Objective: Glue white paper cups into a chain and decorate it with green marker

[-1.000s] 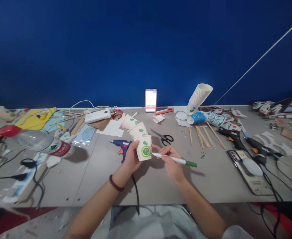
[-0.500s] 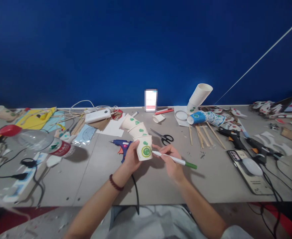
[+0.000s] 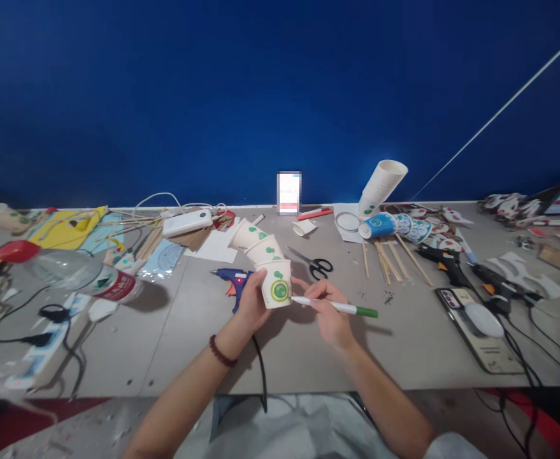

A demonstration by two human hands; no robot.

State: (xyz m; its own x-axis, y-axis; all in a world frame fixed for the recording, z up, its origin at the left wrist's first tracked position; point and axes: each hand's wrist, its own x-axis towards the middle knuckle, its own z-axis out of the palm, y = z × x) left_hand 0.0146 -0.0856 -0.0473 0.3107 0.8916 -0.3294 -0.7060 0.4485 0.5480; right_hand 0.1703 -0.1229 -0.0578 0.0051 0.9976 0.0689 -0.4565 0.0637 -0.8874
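Observation:
Three white paper cups (image 3: 263,250) with green spots are joined in a curved row. My left hand (image 3: 253,303) grips the nearest cup, which bears a green ringed circle. In my right hand (image 3: 330,312) is a white and green marker (image 3: 346,308), its tip at the right side of that cup. Beyond my left hand lies a blue glue gun (image 3: 234,279) with a red light, partly hidden by the hand. Black scissors (image 3: 318,266) rest behind my right hand.
A bottle (image 3: 88,274) lies above a power strip (image 3: 53,344) at left. Stacked cups (image 3: 383,183), a blue cup row (image 3: 394,226), sticks (image 3: 387,261), black glue guns (image 3: 446,261) and a phone (image 3: 480,338) occupy the right. A lit screen (image 3: 290,192) stands by the blue wall.
The marker tip has shifted slightly down along the right side of the nearest cup. My left hand and the cups have hardly moved.

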